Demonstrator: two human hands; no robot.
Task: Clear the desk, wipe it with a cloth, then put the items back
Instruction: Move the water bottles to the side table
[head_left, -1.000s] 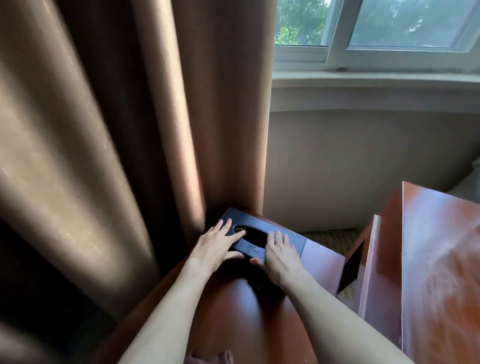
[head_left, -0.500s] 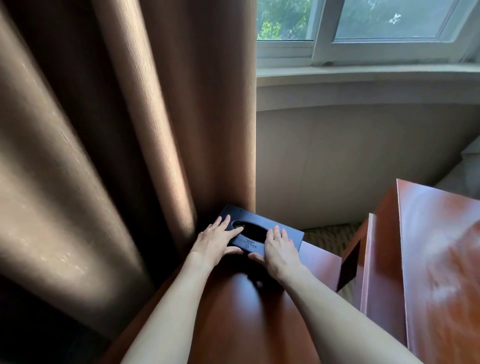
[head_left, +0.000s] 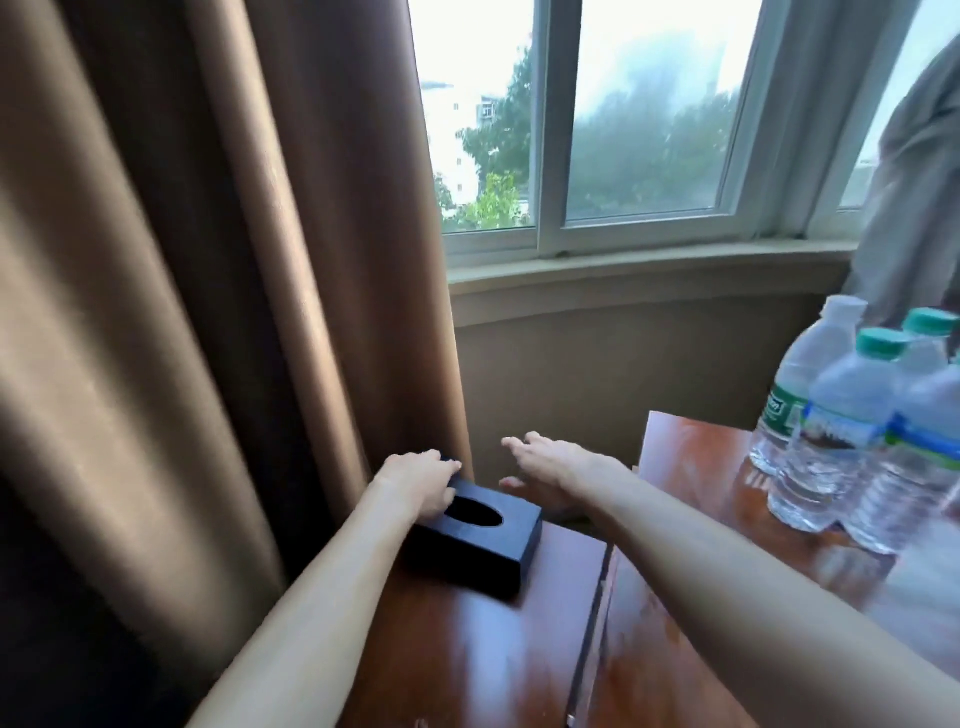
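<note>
Against curtain (head_left: 208, 312), left hand (head_left: 421, 480) grips tissue box (head_left: 483, 540); right hand (head_left: 550, 467) hovers beyond, fingers spread.

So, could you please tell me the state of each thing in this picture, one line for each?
Dark blue rectangular tissue box: flat on the desk, oval slot up, no tissue showing.
Left hand: rests on the box's far left end.
Right hand: open, fingers straight, off the box.
Clear plastic water bottles: upright, capped.
Brown fabric curtain: drawn to the left.
White-framed window: appears closed.
</note>
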